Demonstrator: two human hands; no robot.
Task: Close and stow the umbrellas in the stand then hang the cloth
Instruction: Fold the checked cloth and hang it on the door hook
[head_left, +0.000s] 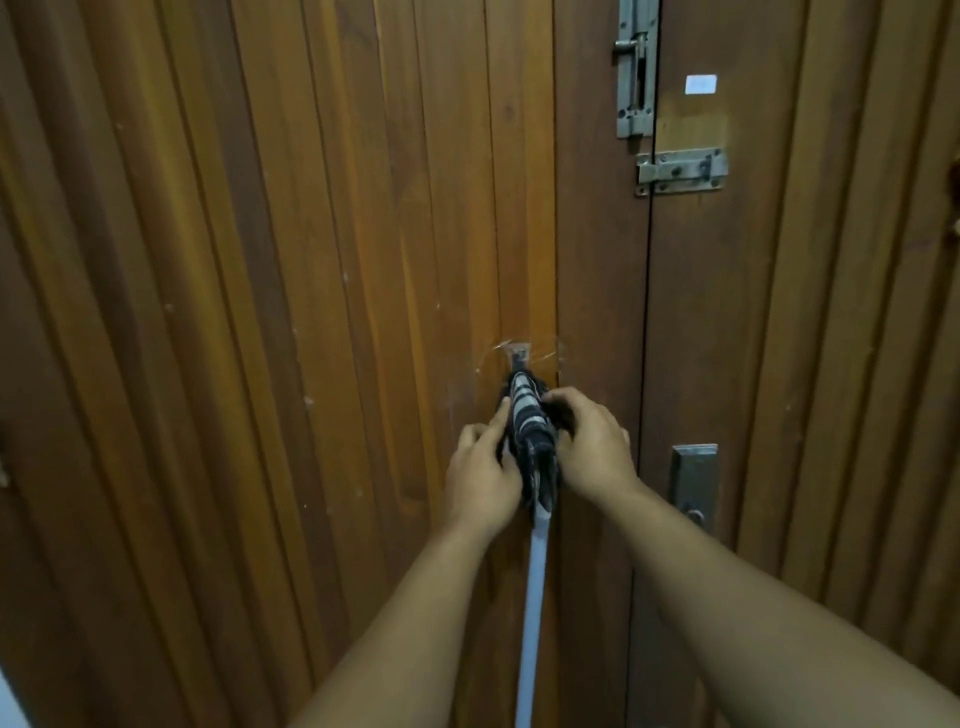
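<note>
A dark cloth with grey stripes (527, 426) hangs bunched from a small stick-on hook (519, 356) on the wooden door (311, 312). My left hand (480, 475) holds the cloth's left side, fingers curled against it. On the other side, my right hand (589, 449) grips the cloth with its fingers wrapped over the top. A pale strip (535, 597) hangs straight down below the cloth. No umbrella or stand is in view.
Two metal slide bolts (635, 78) (680, 170) sit at the upper right where the door leaves meet. A metal handle plate (693, 483) is just right of my right wrist. A small white sticker (701, 84) is on the right leaf.
</note>
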